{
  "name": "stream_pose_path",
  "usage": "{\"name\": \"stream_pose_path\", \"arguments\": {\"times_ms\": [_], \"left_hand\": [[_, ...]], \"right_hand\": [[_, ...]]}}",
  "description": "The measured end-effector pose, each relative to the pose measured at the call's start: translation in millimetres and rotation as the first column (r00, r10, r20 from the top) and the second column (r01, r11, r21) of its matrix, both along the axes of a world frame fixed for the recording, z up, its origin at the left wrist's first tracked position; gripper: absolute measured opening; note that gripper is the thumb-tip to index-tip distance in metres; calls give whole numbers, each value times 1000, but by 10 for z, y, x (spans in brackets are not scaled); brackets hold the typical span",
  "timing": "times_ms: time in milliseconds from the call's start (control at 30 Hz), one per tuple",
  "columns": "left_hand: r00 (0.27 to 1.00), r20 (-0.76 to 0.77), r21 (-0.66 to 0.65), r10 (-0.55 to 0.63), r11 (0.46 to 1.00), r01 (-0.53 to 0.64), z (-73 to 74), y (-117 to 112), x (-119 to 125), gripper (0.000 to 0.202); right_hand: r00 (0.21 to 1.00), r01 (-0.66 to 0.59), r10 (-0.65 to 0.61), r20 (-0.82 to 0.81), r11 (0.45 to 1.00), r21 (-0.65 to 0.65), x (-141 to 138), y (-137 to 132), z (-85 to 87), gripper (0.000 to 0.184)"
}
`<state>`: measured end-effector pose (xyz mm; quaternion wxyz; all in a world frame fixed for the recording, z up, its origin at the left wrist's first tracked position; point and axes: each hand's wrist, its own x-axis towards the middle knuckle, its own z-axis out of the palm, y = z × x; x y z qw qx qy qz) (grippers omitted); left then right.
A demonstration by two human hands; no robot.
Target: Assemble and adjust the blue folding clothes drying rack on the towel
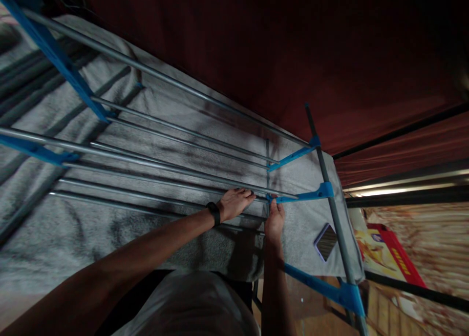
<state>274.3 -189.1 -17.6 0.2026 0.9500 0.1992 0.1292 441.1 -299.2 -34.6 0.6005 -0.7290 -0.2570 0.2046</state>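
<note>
Grey blanket covers the surface across mid-frame, dark red curtain behind it up top. Metal rack with blue fittings spans upper left to lower right. Working point is the blue bracket, right of center, running from the post in to the rod ends. Right hand pinches its inner end, thumb on top. Left hand, black band on the wrist, lies over the rods just left of that, fingers curled; can't tell how tight. Phone on blanket, right of the right hand; red-yellow box lower right.
</note>
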Motion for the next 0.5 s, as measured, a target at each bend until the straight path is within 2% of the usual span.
{"name": "stream_pose_path", "arguments": {"times_ms": [233, 500], "left_hand": [[1000, 0, -11, 8, 1000, -8, 10, 1, 15, 40], [1000, -25, -56, 6, 998, -7, 36, 22, -2, 41]], "right_hand": [[1000, -18, 18, 5, 999, -37, -18, -1, 55, 51], [999, 2, 1, 52, 999, -53, -35, 23, 38, 49]]}}
